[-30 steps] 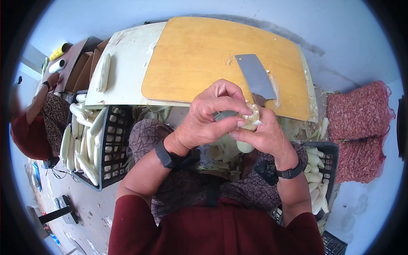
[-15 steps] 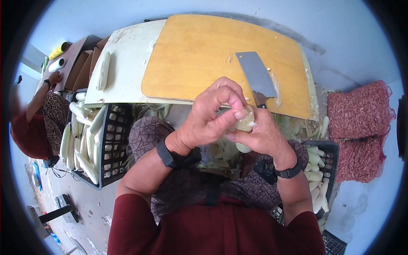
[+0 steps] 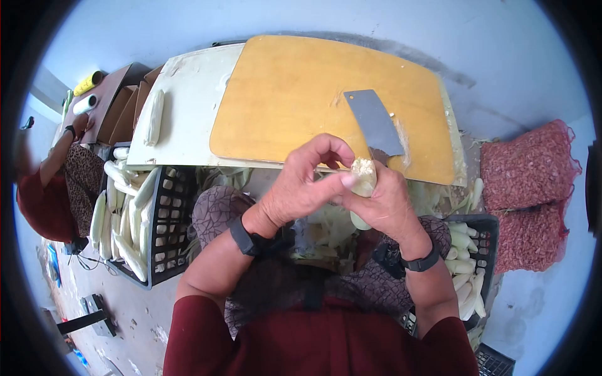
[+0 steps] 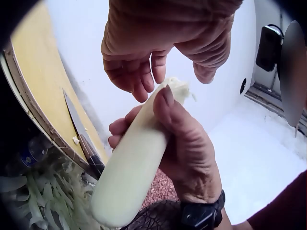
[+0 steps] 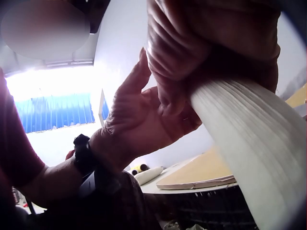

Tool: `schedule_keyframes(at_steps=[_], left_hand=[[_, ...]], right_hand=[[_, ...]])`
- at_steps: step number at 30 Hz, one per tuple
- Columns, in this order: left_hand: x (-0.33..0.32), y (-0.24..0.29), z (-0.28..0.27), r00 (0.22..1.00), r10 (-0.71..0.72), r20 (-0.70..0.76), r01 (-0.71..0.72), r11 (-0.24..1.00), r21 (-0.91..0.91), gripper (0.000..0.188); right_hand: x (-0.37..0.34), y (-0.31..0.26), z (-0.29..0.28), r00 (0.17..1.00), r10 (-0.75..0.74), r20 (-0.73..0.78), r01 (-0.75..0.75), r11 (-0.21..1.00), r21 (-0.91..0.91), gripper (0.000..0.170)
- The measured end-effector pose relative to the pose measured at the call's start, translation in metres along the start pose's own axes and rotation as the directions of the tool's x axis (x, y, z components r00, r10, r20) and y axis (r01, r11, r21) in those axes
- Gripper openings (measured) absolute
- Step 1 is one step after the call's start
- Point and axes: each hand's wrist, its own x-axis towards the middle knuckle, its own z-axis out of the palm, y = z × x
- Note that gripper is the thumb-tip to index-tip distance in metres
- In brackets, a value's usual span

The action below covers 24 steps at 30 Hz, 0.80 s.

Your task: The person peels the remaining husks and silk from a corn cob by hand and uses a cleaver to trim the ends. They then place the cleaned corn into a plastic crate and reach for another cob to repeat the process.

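Observation:
In the head view my right hand (image 3: 390, 199) grips an ear of corn (image 3: 364, 182) in pale husk, its thumb laid along the side. The ear's rough whitish end points up toward the camera. My left hand (image 3: 307, 182) is just left of that end, thumb and fingers spread apart. From the left wrist view, the left hand (image 4: 165, 33) hovers over the end with loosely bent fingers and nothing between them. There the smooth, pale green ear (image 4: 132, 167) slants down out of the right hand (image 4: 189, 143). A cleaver (image 3: 376, 122) lies on the yellow board beyond.
The yellow board (image 3: 282, 94) rests on a white table (image 3: 188, 119), where another ear of corn (image 3: 154, 119) lies. Black crates of corn stand left (image 3: 169, 219) and right (image 3: 486, 241). Red mesh sacks (image 3: 530, 166) sit at right. Another person (image 3: 47, 194) is at far left.
My left thumb and fingers were at the ear's end and have come away from it. The ear has turned so its whitish end shows more. The right hand keeps its grip.

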Motion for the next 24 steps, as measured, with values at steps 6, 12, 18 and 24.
schedule_keyframes(at_steps=[6, 12, 18, 24], left_hand=[[0.001, -0.001, 0.015, 0.998, 0.053, 0.038, -0.062, 0.951, 0.302, 0.059], [-0.001, -0.005, 0.017, 1.0, -0.026, -0.011, 0.028, 0.94, 0.341, 0.051], [-0.005, 0.005, 0.017, 0.999, 0.014, -0.039, -0.004, 0.97, 0.241, 0.034], [-0.006, 0.007, 0.01, 0.992, 0.091, -0.082, -0.071, 0.972, 0.224, 0.032]], right_hand=[[-0.001, -0.003, -0.003, 0.991, -0.107, -0.079, 0.07, 0.925, -0.374, 0.04], [-0.002, -0.008, 0.001, 0.986, -0.11, -0.124, 0.044, 0.896, -0.441, 0.034], [-0.001, -0.014, 0.003, 0.979, -0.144, -0.145, 0.086, 0.934, -0.347, 0.037], [-0.002, -0.016, -0.004, 0.999, 0.028, -0.018, -0.03, 0.995, -0.099, 0.046]])
